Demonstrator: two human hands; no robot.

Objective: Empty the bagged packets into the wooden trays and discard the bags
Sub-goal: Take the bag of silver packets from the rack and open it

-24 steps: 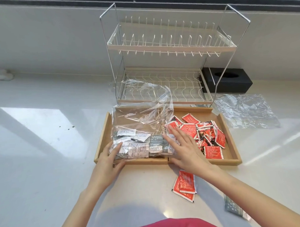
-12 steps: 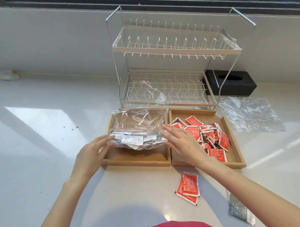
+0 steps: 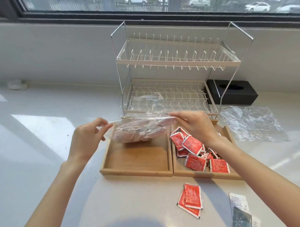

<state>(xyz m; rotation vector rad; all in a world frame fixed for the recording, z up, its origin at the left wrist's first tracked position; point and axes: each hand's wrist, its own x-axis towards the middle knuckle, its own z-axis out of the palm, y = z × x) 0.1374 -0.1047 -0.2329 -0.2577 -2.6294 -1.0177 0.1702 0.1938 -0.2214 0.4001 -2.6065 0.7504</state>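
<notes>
Hands (image 3: 86,139) (image 3: 196,124) pinch crinkly clear bag (image 3: 139,129)

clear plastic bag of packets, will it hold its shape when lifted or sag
The clear plastic bag of packets, pinched by the left hand and right hand, probably sags: its belly bulges below the stretched top edge. The wrinkled film looks floppy, likely slippery.

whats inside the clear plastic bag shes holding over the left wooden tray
The clear plastic bag, pinched by the left hand and right hand, holds a heap of small pale packets. Their print is blurred through the film. The left wooden tray shows only bare wood.
</notes>
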